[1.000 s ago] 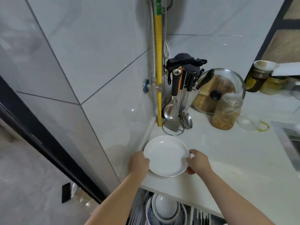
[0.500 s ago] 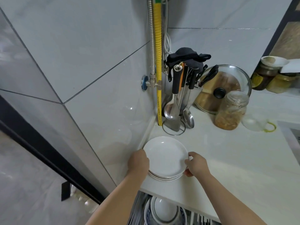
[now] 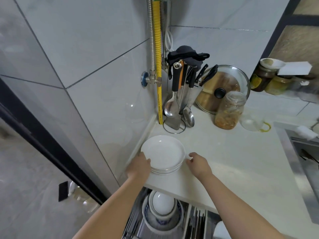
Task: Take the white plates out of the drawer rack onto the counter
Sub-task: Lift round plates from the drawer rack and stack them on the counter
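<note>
A stack of white plates (image 3: 163,153) rests on the white counter (image 3: 224,157) close to its left wall edge. My left hand (image 3: 140,165) touches the stack's left rim, thumb over the edge. My right hand (image 3: 198,162) is just right of the stack, fingers apart and off the plates. Below the counter edge the drawer rack (image 3: 195,219) is pulled out, with stacked bowls (image 3: 162,211) standing in it.
A utensil holder (image 3: 177,107) with ladles stands in the corner behind the plates. A glass lid (image 3: 224,87), a jar (image 3: 229,110) and a clear cup (image 3: 252,120) sit further right. A steel sink edge (image 3: 296,152) runs along the right.
The stack has come down onto the counter. My right hand has let go of the rim and drawn slightly away. My left hand stays against the stack.
</note>
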